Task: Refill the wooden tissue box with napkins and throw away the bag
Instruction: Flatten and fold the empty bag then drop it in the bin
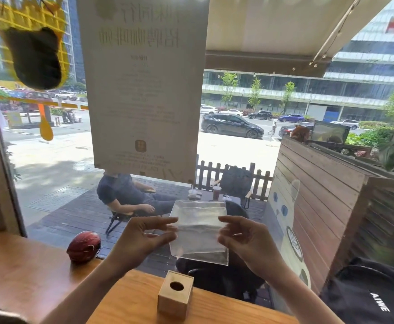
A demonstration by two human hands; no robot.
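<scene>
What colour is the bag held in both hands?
The bag is clear, see-through plastic; the head view shows it.

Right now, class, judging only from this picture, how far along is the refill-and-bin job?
Possibly done: the wooden tissue box stands closed on the counter, though no napkin shows through its round hole, so refilling cannot be confirmed. In hand: the left hand and right hand hold up a clear plastic bag that looks empty. Left: binning the bag; no bin is visible.
</scene>
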